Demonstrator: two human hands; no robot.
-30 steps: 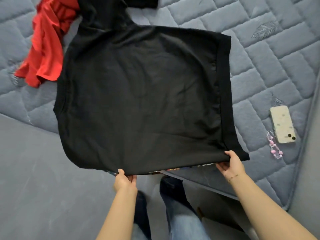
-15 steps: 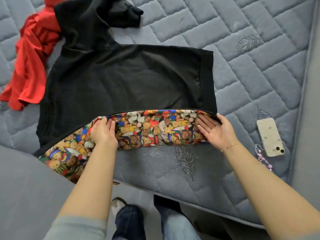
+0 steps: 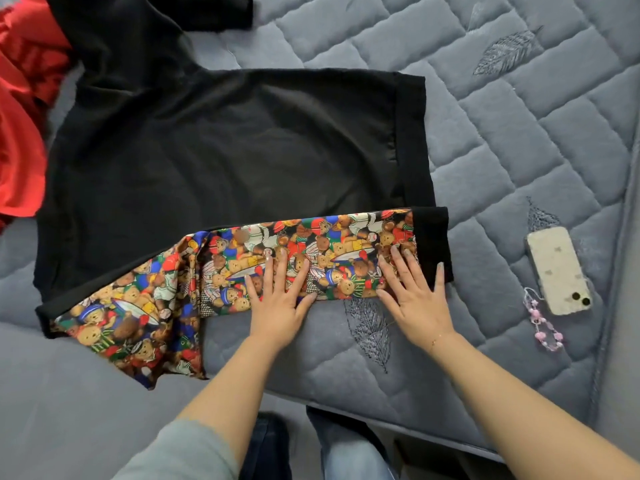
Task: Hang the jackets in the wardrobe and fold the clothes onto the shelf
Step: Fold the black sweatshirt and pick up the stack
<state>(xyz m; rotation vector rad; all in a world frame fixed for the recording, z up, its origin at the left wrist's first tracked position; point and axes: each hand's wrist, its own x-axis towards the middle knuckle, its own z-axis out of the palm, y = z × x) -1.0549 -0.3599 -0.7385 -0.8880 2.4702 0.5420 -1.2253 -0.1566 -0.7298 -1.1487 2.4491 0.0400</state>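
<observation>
The left hand [image 3: 277, 296] lay flat on the bear cloth [image 3: 304, 258], fingers straight and spread, holding nothing. It pressed the near edge of that bright strip down on the mattress [image 3: 502, 161].

Going from the left: a red cloth [image 3: 20, 133] sat bunched at the far left, partly under the black top [image 3: 225, 150]. The top lay spread on the mattress, black side up. Its near edge was turned back, so the bear side showed in a long strip. At the left end that strip was bumpy and hung off the mattress edge. Next came the left hand, then the right hand [image 3: 414, 292]. The right hand was also flat, fingers straight and apart, gripping nothing. It pressed where the bears met the black hem [image 3: 431, 244]. Farther right, well apart from the top, lay a phone [image 3: 557, 270] with a pink bead strap [image 3: 545, 327].

The step looked like making the first fold and pressing it flat. To do it well, I think the hands should slide outward from the middle, so the bumps go to the ends. The left end needs the most care, because it was wrinkled and hanging down. It should be lifted back onto the mattress and pulled straight, so the fold makes one even line. The red cloth could get caught under the top, so it may help to keep the two apart.
</observation>
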